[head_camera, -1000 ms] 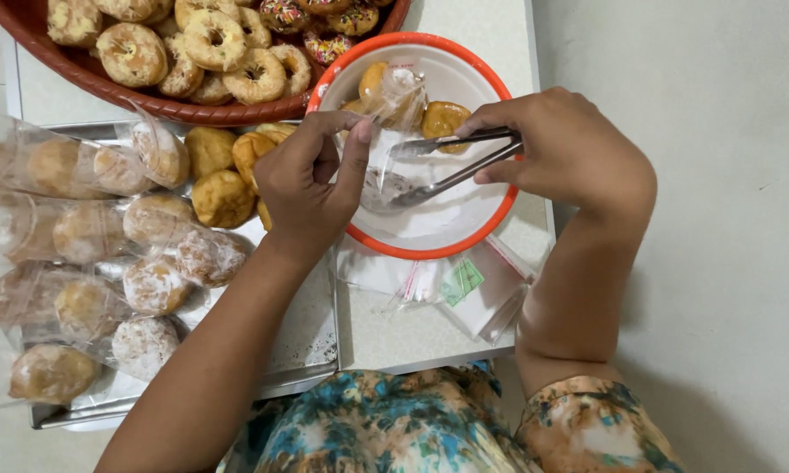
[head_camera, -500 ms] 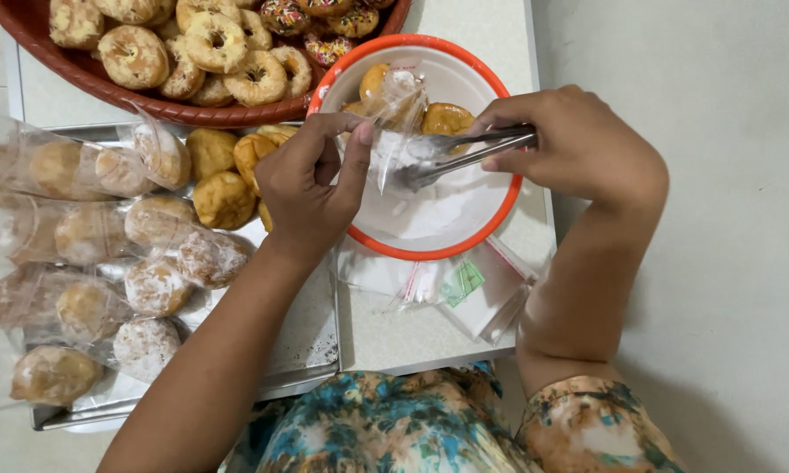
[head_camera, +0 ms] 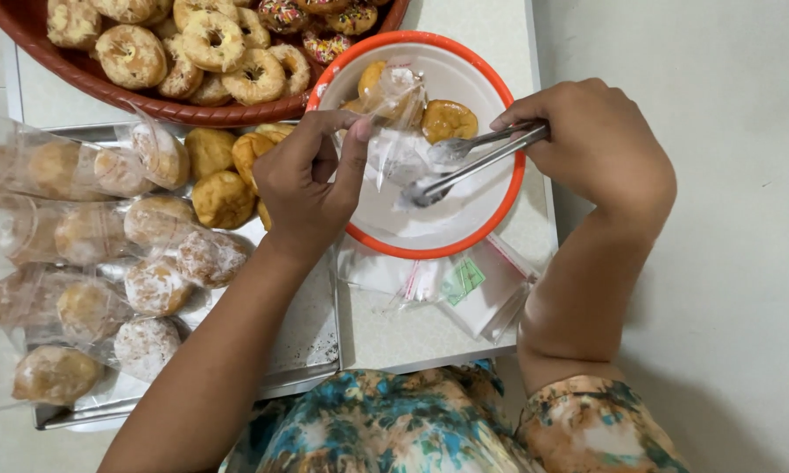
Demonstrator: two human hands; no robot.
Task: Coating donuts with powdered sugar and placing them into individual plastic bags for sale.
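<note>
The left hand (head_camera: 311,180) holds a clear bag (head_camera: 394,123) at its mouth, the fingers closed on the plastic. The bag lies over the white bowl (head_camera: 500,188) with an orange rim, and a donut is inside the bag. The right hand (head_camera: 600,144) has a tight grip on metal tongs (head_camera: 473,158); their tips are a little apart, just beside the bag, above the sugar in the bowl. One plain donut (head_camera: 450,120) lies in the bowl. Bagged donuts (head_camera: 149,254) rest on a tray (head_camera: 307,342) on the desk (head_camera: 429,328), left of the bowl.
</note>
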